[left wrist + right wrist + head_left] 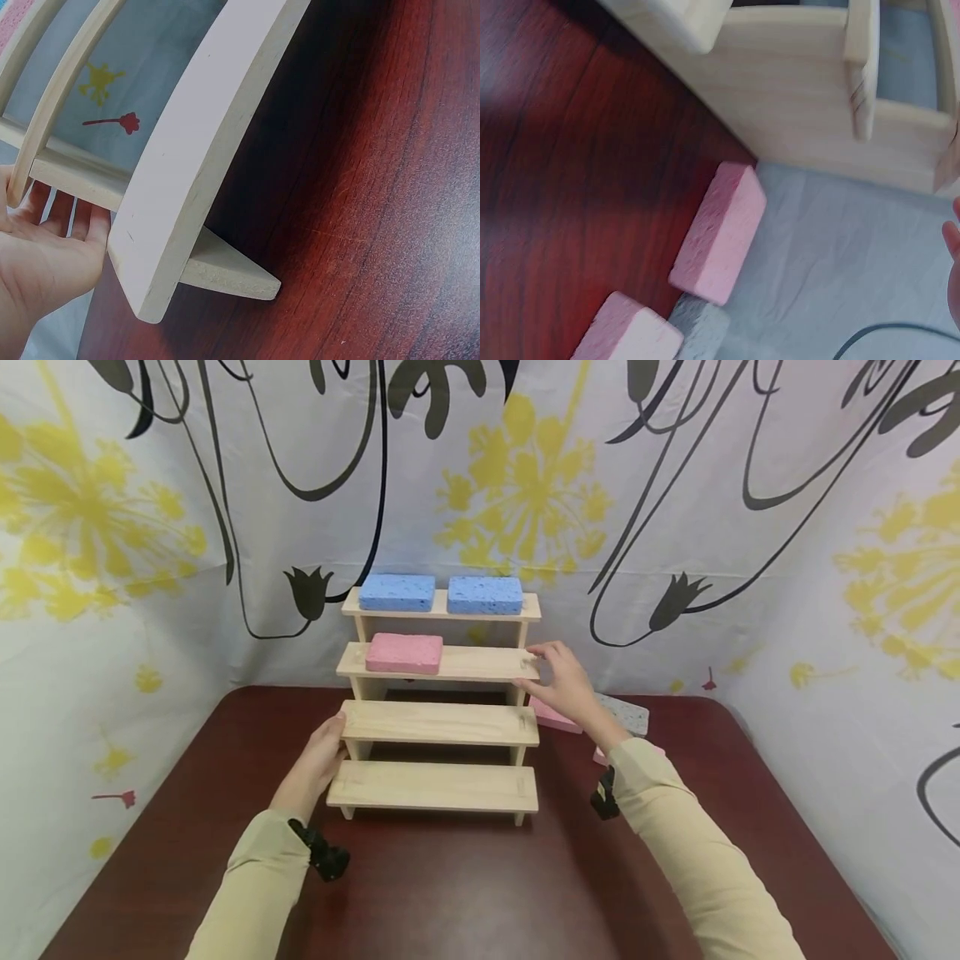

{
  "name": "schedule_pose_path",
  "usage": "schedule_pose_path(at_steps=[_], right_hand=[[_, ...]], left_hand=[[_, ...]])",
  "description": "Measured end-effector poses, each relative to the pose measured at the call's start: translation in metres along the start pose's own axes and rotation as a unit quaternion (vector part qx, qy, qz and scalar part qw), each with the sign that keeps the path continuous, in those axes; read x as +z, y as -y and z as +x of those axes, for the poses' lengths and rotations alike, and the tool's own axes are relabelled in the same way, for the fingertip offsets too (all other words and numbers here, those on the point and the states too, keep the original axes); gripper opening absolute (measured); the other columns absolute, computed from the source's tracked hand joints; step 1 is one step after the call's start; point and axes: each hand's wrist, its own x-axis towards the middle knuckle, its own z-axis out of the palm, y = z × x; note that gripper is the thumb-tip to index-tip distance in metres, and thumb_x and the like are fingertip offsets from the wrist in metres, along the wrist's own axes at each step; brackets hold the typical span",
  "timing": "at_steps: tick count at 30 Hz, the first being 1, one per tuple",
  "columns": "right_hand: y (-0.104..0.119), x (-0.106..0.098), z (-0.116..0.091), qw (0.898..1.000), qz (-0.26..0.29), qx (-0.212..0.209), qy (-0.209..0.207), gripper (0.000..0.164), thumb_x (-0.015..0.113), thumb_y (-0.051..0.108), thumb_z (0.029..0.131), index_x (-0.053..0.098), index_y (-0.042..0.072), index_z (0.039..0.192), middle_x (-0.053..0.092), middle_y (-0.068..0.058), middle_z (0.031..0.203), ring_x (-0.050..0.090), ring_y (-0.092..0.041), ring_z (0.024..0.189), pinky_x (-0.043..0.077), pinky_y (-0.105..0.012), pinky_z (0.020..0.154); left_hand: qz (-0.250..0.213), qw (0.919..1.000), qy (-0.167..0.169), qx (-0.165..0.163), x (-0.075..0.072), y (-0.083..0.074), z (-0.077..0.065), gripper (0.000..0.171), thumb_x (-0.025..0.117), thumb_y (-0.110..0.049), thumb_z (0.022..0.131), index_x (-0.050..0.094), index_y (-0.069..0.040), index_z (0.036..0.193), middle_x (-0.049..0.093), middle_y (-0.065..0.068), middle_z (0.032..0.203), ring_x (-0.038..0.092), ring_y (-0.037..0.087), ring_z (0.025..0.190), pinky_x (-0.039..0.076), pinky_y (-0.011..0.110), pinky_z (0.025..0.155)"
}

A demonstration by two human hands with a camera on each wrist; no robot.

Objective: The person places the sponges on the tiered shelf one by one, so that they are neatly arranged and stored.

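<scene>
A wooden four-step display stand [442,724] stands near the back of the table. At the left end of its second step from the bottom, my left hand [317,760] grips the stand, with fingers [56,217] behind the side panel. My right hand [566,685] holds the right end of the step above, fingertips at the top face and thumb by the front edge. Two blue sponges [397,592] [484,595] lie side by side on the top step. One pink sponge [404,653] lies on the left part of the step below them. Both lower steps are bare.
Right of the stand, on the dark red-brown table [435,893], lie a pink sponge [724,232], a grey sponge [703,328] and another pink sponge [630,330]. My right forearm partly hides them in the head view. A patterned cloth [480,527] hangs behind and on both sides.
</scene>
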Motion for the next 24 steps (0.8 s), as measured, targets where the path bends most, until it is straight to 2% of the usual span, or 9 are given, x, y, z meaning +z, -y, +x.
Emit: schedule_pose_path(at_steps=[5,11,18,24], right_hand=[[-0.015,0.000,-0.007,1.000,0.002,0.018,-0.012,0.060,0.074,0.033,0.076,0.052,0.000,0.121,0.051,-0.017,0.118,0.049,-0.030,0.108,0.045,-0.045,0.092],[-0.028,-0.002,-0.016,0.999,0.005,0.050,-0.005,0.061,0.073,0.033,0.077,0.050,0.002,0.124,0.050,-0.017,0.119,0.047,-0.030,0.111,0.043,-0.047,0.094],[-0.041,-0.006,-0.030,0.993,0.031,0.110,0.011,0.060,0.069,0.033,0.081,0.047,0.002,0.128,0.047,-0.017,0.122,0.044,-0.032,0.113,0.042,-0.049,0.094],[-0.053,-0.010,-0.043,0.987,0.031,0.156,0.024,0.061,0.067,0.033,0.082,0.044,0.001,0.129,0.045,-0.019,0.123,0.043,-0.036,0.116,0.040,-0.053,0.097]], left_hand=[[0.003,1.0000,0.005,-0.002,-0.001,-0.001,0.001,0.069,0.024,-0.047,0.097,-0.006,-0.010,0.147,-0.005,0.013,0.154,0.001,0.027,0.142,0.007,0.040,0.119],[0.001,0.9999,0.009,-0.006,-0.001,0.000,0.003,0.069,0.024,-0.048,0.097,-0.006,-0.012,0.147,-0.005,0.013,0.154,0.000,0.027,0.142,0.006,0.040,0.119],[-0.012,0.9999,0.009,-0.003,-0.001,0.000,0.004,0.070,0.025,-0.047,0.097,-0.006,-0.010,0.147,-0.005,0.014,0.154,0.000,0.027,0.142,0.006,0.039,0.119],[-0.012,0.9999,0.004,-0.002,-0.001,0.001,0.004,0.069,0.025,-0.047,0.097,-0.006,-0.010,0.147,-0.005,0.013,0.154,0.000,0.026,0.142,0.006,0.039,0.119]])
